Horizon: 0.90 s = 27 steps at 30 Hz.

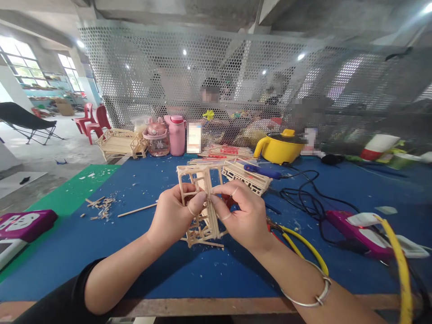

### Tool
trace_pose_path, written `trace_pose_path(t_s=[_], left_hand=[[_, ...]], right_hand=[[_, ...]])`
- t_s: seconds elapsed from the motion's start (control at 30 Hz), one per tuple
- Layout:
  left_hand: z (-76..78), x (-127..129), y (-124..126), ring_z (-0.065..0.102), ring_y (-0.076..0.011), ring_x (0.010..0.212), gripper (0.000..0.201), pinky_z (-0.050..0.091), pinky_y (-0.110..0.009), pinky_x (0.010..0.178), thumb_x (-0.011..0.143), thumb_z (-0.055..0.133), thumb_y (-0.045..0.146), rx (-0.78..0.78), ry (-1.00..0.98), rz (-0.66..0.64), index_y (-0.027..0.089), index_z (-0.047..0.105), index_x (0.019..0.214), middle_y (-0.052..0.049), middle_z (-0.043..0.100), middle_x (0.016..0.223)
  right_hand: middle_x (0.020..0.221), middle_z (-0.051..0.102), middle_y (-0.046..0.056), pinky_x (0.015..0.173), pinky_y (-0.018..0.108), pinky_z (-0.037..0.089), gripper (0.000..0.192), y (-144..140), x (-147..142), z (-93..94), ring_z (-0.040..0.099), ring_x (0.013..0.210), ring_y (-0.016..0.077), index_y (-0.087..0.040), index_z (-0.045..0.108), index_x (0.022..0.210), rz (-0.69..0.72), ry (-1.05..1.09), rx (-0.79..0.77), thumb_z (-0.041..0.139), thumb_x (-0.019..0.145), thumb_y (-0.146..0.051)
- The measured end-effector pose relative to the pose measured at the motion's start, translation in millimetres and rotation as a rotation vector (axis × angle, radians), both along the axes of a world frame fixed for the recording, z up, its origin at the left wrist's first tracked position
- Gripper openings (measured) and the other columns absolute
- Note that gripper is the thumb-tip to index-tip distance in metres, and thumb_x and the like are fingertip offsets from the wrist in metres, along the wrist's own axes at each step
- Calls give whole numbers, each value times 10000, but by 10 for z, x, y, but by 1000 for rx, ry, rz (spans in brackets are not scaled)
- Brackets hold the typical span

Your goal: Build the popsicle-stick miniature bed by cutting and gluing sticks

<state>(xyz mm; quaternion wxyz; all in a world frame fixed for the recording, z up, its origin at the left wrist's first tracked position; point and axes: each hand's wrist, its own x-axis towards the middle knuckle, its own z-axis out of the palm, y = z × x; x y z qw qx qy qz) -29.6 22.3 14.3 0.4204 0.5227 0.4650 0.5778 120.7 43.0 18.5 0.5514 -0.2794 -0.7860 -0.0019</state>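
Note:
A small frame glued up from thin wooden sticks (213,220) stands tilted between my hands over the blue table mat. My left hand (178,209) grips its left side, thumb in front and fingers behind the upright sticks. On the other side my right hand (241,211) pinches at the frame's upper middle with thumb and forefinger; whether a small piece sits in that pinch I cannot make out. Beneath the frame lie a few loose sticks (212,244). Just behind my right hand rests another flat stick piece (248,175) with a blue-handled tool (263,171) across it.
Pliers with yellow handles (303,247) lie beside my right forearm, near black cables (303,198) and a purple power strip (354,231). Stick offcuts (101,207) are at left. A yellow pot (281,148), pink bottle (177,137) and perforated metal screen (141,63) stand behind; people sit beyond it.

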Motion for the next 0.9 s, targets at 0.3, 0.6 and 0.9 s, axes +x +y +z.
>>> trace_pose_path(t_s=[0.3, 0.6, 0.9], left_hand=[[35, -23, 16, 544, -84, 564, 242, 452, -187, 541, 724, 672, 364, -23, -54, -91, 147, 573, 762, 22, 596, 624], [23, -50, -15, 527, -76, 594, 278, 468, -197, 573, 767, 635, 412, -34, -77, -272, 146, 558, 798, 25, 563, 668], [171, -80, 118, 493, -72, 511, 338, 432, -190, 483, 715, 672, 456, -162, -123, -378, 155, 538, 795, 30, 558, 609]], right_hand=[[789, 640, 55, 679, 303, 501, 208, -5, 44, 33, 574, 753, 155, -169, 679, 957, -43, -156, 157, 582, 789, -95], [800, 671, 57, 685, 323, 492, 165, -44, 66, 107, 556, 745, 163, -161, 688, 909, -42, -237, 235, 606, 770, -129], [760, 657, 8, 648, 263, 489, 136, -24, 188, 574, 576, 689, 114, -186, 658, 885, 112, -274, 3, 552, 804, -158]])
